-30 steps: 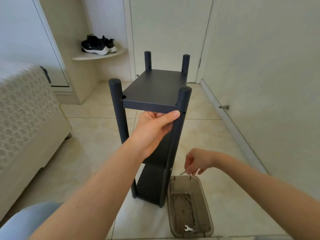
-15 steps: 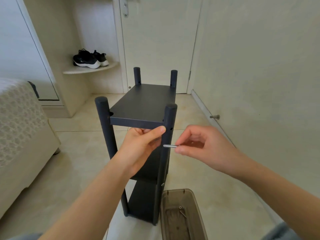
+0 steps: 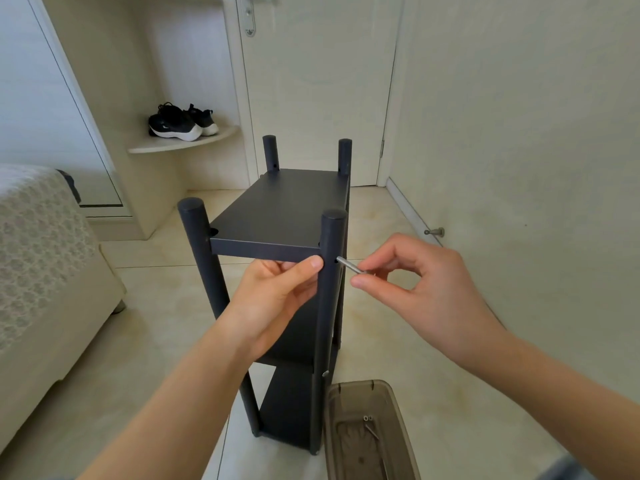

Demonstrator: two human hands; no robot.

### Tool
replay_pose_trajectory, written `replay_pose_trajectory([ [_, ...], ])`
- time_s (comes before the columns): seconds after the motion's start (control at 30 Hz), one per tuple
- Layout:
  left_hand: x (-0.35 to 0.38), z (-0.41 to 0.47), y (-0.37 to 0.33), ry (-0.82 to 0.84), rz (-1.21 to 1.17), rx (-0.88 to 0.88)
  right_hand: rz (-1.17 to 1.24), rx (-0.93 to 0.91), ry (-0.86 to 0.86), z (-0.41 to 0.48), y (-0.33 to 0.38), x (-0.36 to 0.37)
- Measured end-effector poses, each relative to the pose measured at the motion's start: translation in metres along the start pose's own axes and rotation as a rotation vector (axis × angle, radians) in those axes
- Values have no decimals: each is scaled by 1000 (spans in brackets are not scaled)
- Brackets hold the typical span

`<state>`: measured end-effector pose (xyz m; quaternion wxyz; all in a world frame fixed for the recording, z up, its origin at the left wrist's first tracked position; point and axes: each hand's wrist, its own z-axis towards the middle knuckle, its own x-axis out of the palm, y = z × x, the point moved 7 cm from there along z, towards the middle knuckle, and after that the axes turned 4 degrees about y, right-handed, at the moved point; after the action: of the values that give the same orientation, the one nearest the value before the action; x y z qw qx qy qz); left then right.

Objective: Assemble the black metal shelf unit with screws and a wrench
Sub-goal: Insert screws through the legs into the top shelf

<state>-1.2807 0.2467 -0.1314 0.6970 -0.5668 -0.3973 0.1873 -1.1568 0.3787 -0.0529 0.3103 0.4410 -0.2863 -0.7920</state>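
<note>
Thin silver metal screw (image 3: 349, 265), pinched by right hand (image 3: 426, 292), is now brought to black round post (image 3: 333, 233) for insertion; adjoining shelf (image 3: 284, 209) is gripped by left hand (image 3: 273, 303).

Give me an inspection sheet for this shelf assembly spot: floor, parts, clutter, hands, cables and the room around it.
Surface: pale tiled floor; the black shelf unit stands upright on it.
Job's things: screw, tip at the hole in the near right post; brown plastic box on the floor beside the unit holds small hardware; no wrench seen.
Clutter: nothing seen.
Hands: left hand grips under the top panel by that post; right hand pinches the screw.
Cables: nothing seen.
Surroundings: closed door; black shoes on a corner ledge; bed at left; door stop low on the right wall.
</note>
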Motion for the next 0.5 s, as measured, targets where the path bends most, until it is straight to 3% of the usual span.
replay_pose_trajectory([
  [0.5, 6, -4, -4, 9, -12, -11, -34, 39, -3, 0, -3, 3],
])
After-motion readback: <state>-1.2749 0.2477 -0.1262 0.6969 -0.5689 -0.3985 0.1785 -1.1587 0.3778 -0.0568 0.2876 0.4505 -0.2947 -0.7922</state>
